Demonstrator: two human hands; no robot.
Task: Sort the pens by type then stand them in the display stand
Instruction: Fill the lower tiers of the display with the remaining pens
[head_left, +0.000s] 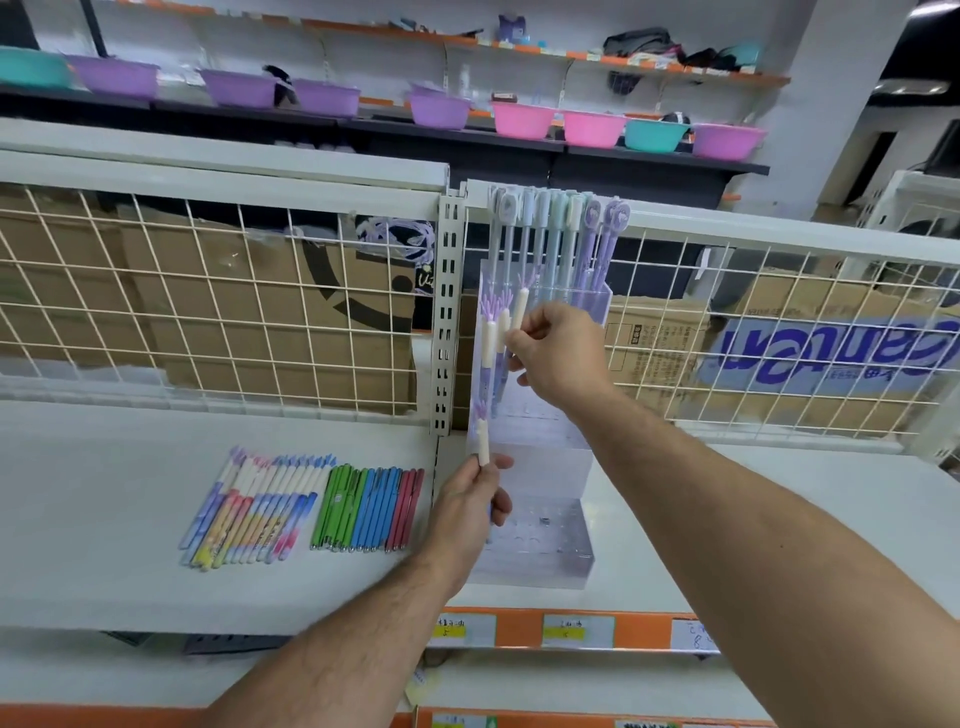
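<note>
The left hand (470, 501) grips a cream-capped lilac pen (483, 442); the right hand (560, 353) pinches a second cream-capped pen (519, 307) at the clear acrylic display stand (543, 470).

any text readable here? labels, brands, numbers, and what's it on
Blue print on the carton: large, upside down, not legible.
Price tags on the orange shelf strip: handwriting, too blurred.
Black print on the cardboard box: too small.
No text reads clearly.
</note>
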